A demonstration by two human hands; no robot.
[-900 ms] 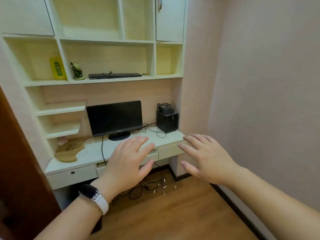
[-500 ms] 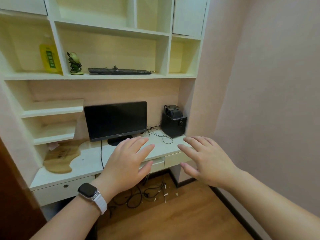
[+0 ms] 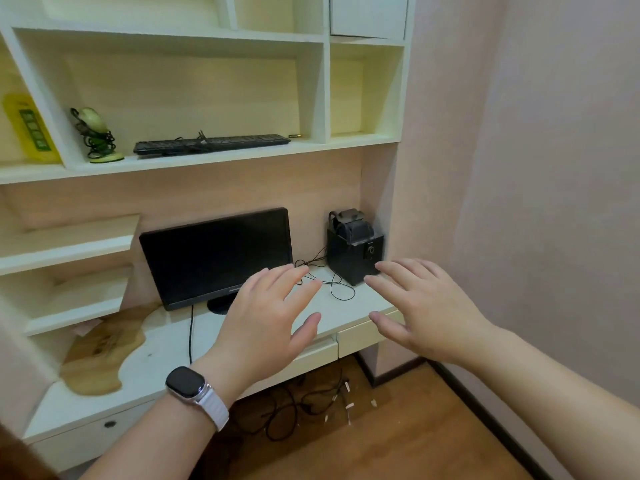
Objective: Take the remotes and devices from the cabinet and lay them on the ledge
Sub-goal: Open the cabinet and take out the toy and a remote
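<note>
Remotes not visible anywhere; task unstarted. Left hand (image 3: 266, 327) and right hand (image 3: 419, 313) hover spread, empty, near the monitor (image 3: 218, 254); keyboard (image 3: 211, 144) on shelf above it.

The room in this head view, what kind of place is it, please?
Probably a home study corner: a black flat monitor stands on a white built-in desk, a black keyboard lies on the pale shelf above, and a black box-shaped speaker sits by the pink wall.
</note>
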